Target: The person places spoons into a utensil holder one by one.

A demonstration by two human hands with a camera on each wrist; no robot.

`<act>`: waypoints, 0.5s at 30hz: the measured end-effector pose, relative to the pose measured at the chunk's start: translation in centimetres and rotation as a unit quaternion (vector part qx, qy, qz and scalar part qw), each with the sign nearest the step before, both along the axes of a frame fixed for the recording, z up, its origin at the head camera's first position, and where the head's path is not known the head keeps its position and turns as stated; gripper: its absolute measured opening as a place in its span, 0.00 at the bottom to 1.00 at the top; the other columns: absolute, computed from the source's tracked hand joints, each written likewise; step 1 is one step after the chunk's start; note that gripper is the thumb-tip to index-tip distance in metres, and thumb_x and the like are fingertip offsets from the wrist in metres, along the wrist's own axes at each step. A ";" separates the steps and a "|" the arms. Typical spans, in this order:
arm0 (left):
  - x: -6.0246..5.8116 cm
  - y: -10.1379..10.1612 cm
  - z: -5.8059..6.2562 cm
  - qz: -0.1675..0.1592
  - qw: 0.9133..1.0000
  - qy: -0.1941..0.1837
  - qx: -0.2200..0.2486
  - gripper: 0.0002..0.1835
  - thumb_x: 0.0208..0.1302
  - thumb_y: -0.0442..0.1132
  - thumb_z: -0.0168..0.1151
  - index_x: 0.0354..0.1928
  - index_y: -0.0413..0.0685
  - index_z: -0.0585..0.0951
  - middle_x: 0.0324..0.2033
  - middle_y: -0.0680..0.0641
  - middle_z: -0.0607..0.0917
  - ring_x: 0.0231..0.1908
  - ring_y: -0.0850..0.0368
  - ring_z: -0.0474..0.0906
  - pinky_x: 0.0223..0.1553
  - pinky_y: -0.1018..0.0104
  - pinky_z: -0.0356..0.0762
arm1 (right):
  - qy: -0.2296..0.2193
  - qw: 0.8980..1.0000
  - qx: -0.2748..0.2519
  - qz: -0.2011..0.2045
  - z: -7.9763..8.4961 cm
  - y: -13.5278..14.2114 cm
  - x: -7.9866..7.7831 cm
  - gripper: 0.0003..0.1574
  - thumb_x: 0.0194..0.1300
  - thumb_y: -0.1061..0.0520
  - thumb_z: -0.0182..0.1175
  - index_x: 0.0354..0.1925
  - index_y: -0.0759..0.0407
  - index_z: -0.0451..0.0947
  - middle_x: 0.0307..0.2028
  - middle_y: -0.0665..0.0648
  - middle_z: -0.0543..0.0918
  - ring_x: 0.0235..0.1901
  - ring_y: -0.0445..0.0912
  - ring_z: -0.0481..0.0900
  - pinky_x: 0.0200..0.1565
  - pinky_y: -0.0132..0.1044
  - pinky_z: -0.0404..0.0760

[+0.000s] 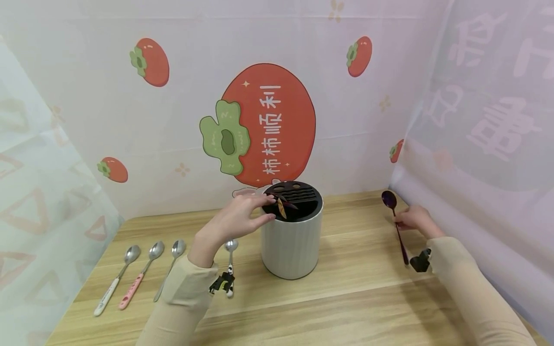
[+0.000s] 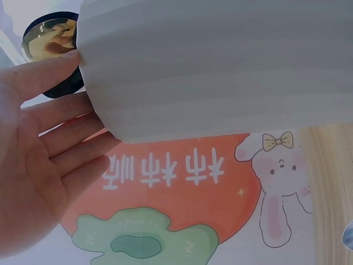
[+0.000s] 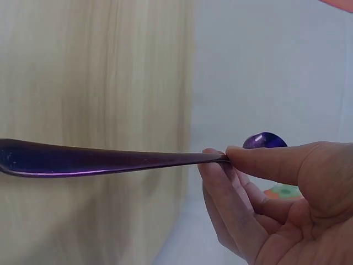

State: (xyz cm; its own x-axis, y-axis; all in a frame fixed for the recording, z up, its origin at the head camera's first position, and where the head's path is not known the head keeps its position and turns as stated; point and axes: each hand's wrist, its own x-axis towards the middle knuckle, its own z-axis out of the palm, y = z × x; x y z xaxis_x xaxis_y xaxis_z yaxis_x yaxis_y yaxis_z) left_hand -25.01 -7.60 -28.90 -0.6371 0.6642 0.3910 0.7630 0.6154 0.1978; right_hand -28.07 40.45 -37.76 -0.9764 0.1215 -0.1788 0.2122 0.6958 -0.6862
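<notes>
Nearest, a white-handled spoon (image 1: 114,283) lay on the desk (image 1: 346,312). Further, the left hand (image 1: 240,218), with fingers loosely extended, touched the rim of the container (image 1: 291,250). At the far right, the right hand (image 1: 415,220) pinched the purple spoon (image 3: 110,161) by its handle; such thinness probably required firm, even pressure.

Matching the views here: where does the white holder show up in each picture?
Head: the white holder stands just right of centre, lower half.
Left wrist: its ribbed side spans the upper right, beside the left hand.
Right wrist: not in it.
Shared landmark: the table, bottom in head, lower right in left wrist, left half in right wrist.
</notes>
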 end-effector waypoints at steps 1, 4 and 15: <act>0.0 0.0 0.0 0.000 1.000 0.001 -0.001 0.20 0.58 0.52 0.55 0.50 0.50 0.77 0.49 0.55 0.78 0.54 0.56 0.68 0.59 0.58 0.59 | 0.004 1.000 -0.001 0.001 0.1 -0.1 0.0 0.23 0.57 0.57 0.56 0.41 0.79 0.72 0.22 0.52 0.81 0.24 0.45 0.82 0.36 0.41 0.80; 0.0 0.0 0.0 -0.001 1.000 0.002 -0.002 0.20 0.58 0.52 0.55 0.50 0.50 0.77 0.50 0.55 0.78 0.54 0.56 0.68 0.59 0.58 0.58 | 0.021 1.000 -0.003 0.000 0.4 -0.5 0.0 0.26 0.56 0.57 0.57 0.44 0.80 0.69 0.26 0.55 0.81 0.24 0.43 0.82 0.35 0.39 0.80; 0.0 0.0 0.1 0.002 1.000 0.000 -0.005 0.21 0.58 0.52 0.55 0.50 0.51 0.77 0.51 0.55 0.77 0.55 0.56 0.67 0.60 0.58 0.55 | 0.084 0.996 0.007 0.026 2.2 -2.7 0.5 0.20 0.56 0.60 0.56 0.39 0.79 0.72 0.22 0.56 0.83 0.22 0.43 0.82 0.29 0.34 0.80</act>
State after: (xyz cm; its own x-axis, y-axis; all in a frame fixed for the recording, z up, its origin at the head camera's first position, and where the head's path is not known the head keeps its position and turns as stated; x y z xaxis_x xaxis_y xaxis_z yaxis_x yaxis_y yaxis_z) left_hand -25.02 -7.64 -28.79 -0.6405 0.6653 0.3836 0.7600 0.6210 0.1918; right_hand -27.57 37.71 -35.58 -0.9973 0.0721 -0.0109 0.0592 0.7123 -0.6994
